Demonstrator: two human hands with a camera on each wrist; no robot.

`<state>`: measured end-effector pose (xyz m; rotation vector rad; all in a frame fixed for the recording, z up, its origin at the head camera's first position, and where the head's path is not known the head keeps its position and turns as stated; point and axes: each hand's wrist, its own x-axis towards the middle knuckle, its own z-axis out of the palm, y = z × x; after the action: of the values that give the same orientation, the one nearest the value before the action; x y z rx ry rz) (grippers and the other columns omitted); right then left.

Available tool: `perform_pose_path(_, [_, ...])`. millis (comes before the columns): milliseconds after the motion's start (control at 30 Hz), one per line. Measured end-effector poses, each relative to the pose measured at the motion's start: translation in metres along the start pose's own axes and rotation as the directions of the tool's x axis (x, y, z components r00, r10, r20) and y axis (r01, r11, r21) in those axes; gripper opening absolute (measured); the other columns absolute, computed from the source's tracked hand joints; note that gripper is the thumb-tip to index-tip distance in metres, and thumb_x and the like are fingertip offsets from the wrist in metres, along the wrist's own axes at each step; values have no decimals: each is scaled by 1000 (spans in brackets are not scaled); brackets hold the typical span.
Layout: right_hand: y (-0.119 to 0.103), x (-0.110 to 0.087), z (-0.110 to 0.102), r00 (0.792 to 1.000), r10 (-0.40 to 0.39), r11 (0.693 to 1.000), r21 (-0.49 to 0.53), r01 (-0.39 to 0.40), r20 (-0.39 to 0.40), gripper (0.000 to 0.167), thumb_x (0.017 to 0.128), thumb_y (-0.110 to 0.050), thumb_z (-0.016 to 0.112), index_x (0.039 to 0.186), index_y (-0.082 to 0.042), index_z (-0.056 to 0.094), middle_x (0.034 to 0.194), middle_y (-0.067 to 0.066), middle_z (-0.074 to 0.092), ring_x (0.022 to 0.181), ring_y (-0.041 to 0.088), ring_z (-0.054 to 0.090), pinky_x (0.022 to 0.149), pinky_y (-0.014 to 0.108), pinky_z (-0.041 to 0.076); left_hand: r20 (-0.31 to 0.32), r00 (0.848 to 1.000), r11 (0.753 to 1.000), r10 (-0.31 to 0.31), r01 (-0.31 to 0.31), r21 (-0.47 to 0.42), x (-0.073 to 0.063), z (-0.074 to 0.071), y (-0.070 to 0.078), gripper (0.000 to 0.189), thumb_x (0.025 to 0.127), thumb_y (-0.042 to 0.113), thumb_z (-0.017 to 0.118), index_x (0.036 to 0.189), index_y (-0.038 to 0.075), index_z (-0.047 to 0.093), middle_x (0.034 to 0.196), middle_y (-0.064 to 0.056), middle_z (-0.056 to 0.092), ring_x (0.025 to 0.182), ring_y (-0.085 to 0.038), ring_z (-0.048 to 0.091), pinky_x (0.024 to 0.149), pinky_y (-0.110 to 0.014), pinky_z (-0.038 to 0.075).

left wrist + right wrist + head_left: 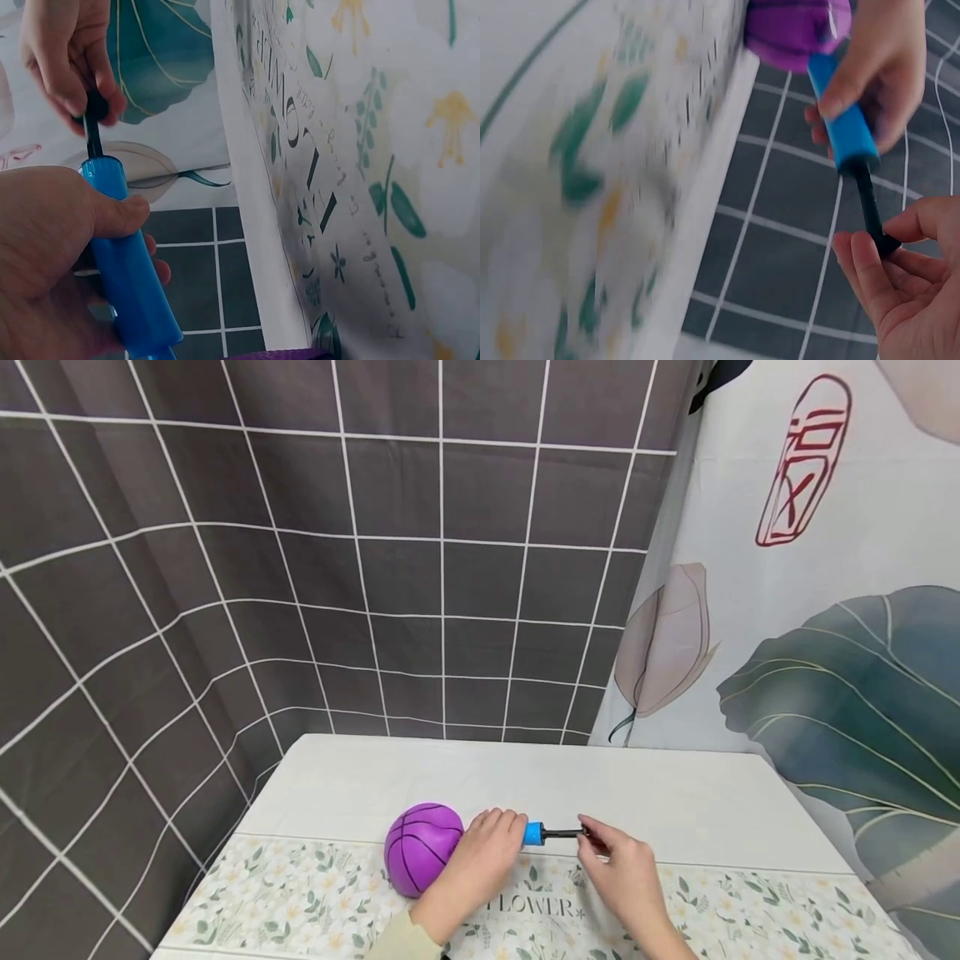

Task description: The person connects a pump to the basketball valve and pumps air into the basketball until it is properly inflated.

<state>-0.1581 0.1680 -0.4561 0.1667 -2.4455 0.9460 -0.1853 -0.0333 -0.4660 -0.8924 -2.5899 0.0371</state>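
A blue hand pump [129, 277] lies across the person's left hand [487, 852], whose fingers and thumb wrap its barrel. From the barrel's end a black rod [562, 833] sticks out to the right. The right hand [622, 868] pinches the black handle [886, 244] at the rod's tip between thumb and fingers. To the left of the left hand is a purple ball [423, 850] with black basketball lines; its right side is partly hidden by that hand. In the right wrist view the pump's far end meets the ball's edge.
The white table [450, 768] has a floral band [300, 893] with printed lettering along its front. A dark curtain with a white grid [487, 577] hangs behind and to the left. A pale curtain with leaf prints [825, 710] hangs at the right.
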Motion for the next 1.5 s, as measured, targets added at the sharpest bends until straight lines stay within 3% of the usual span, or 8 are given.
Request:
perform_pose_path(167, [-12, -1, 16, 996, 13, 1000, 21, -15, 88, 26, 85, -1, 74, 112, 2, 75, 96, 13, 77, 75, 15, 73, 69, 24, 62, 5, 1000, 1000, -3, 3, -2, -1, 2, 1, 40, 89, 18, 74, 125, 6, 60, 113, -6, 66, 106, -19, 63, 99, -37, 54])
perform_pose_path(367, [-11, 1, 13, 996, 9, 999, 37, -12, 91, 27, 83, 1, 75, 110, 0, 76, 95, 11, 77, 74, 14, 73, 68, 22, 61, 1, 1000, 999, 22, -22, -31, -2, 4, -4, 52, 81, 15, 80, 127, 8, 57, 114, -3, 65, 106, -17, 62, 103, -35, 52])
perform_pose_path(533, [-1, 3, -1, 999, -18, 1000, -17, 19, 47, 29, 80, 3, 76, 109, -1, 76, 94, 11, 77, 73, 14, 73, 67, 26, 62, -18, 999, 998, 43, -44, -54, -4, 6, -9, 60, 74, 11, 83, 127, 8, 56, 113, -2, 65, 105, -17, 62, 102, -34, 53])
perform_pose_path(800, [18, 5, -35, 999, -10, 995, -102, 5, -52, 27, 81, 2, 72, 108, -1, 76, 91, 12, 77, 71, 20, 73, 62, 33, 62, 10, 1000, 998, 20, -19, -61, -4, 3, -10, 55, 79, 7, 77, 129, 8, 56, 114, -3, 65, 106, -16, 62, 104, -32, 51])
perform_pose_path(967, [22, 4, -42, 997, -9, 993, -122, -1, -77, 27, 81, 3, 71, 108, 0, 76, 93, 16, 77, 72, 23, 73, 61, 34, 62, 18, 1000, 998, 14, -13, -60, -4, 2, -9, 54, 80, 8, 77, 130, 8, 56, 115, -3, 65, 107, -16, 62, 104, -32, 51])
perform_pose_path(1200, [15, 1, -30, 995, -39, 994, -109, 29, -94, 28, 83, 3, 71, 110, 1, 75, 96, 16, 77, 73, 23, 74, 62, 35, 62, -6, 1000, 998, 13, -14, -58, -2, 1, -7, 48, 84, 11, 76, 128, 6, 58, 115, -4, 65, 107, -17, 62, 102, -33, 52])
perform_pose_path(1500, [-6, -3, 3, 998, -62, 996, -68, 62, -1, 27, 83, 1, 75, 109, 1, 75, 95, 14, 77, 73, 17, 73, 64, 27, 62, -31, 999, 999, 38, -39, -9, -1, 2, -3, 53, 79, 17, 82, 126, 5, 59, 111, -4, 65, 103, -17, 61, 100, -33, 53])
